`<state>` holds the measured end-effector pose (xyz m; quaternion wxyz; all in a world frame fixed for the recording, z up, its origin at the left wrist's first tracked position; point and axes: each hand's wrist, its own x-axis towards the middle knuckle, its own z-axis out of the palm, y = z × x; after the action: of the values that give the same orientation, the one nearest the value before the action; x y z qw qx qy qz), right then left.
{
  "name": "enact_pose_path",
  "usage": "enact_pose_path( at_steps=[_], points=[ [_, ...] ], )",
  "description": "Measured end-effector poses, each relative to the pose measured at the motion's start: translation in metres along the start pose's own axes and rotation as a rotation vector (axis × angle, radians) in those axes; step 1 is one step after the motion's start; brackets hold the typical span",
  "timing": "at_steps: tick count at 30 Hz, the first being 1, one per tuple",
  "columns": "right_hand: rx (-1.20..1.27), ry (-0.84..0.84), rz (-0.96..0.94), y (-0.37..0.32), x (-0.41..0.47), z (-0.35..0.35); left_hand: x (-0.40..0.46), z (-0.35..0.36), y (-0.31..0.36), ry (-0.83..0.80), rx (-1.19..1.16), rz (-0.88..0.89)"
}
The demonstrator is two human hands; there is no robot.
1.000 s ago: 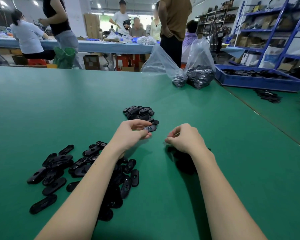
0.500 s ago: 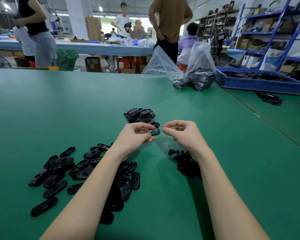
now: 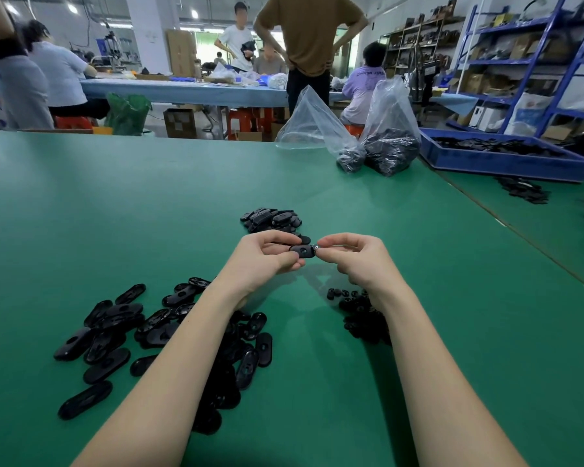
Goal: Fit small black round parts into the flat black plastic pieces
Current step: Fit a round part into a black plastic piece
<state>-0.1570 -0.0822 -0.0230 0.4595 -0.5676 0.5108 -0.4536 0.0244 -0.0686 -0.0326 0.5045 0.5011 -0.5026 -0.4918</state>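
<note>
At frame centre, the left hand (image 3: 267, 261) pinches a flat piece (image 3: 303, 251), long axis left-right; the right hand (image 3: 354, 259) pinches a round part (image 3: 316, 246) touching its right end.

Table (image 3: 149, 203) under my arms: plain green, no pattern. Flat oval piece (image 3: 302, 251) above it, in my left hand (image 3: 263, 261): glossy black. Small round part (image 3: 316, 246) at my right hand (image 3: 354, 257): black with a pale glint. Loose ovals (image 3: 115, 335) at the table's near left: black, shiny highlights. Small round parts (image 3: 358, 315) on the table beneath my right wrist: matte black. Far pile (image 3: 270, 219) toward the table's middle: black. Two bags (image 3: 381, 136) at the table's far edge: clear, black contents. Tray (image 3: 506, 163) right of the table's far corner: blue.
</note>
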Motion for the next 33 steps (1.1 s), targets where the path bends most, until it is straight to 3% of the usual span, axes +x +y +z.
enact_pose_path(
  at_steps=[14, 33],
  points=[
    [-0.068, -0.003, 0.112, 0.0006, 0.0008, 0.0013, -0.0039, 0.0008, 0.0038, -0.024, -0.036, -0.009],
    [-0.206, 0.039, 0.096, 0.0029, 0.0042, 0.0091, -0.0018, -0.0027, 0.0000, -0.052, 0.220, 0.053]
  ],
)
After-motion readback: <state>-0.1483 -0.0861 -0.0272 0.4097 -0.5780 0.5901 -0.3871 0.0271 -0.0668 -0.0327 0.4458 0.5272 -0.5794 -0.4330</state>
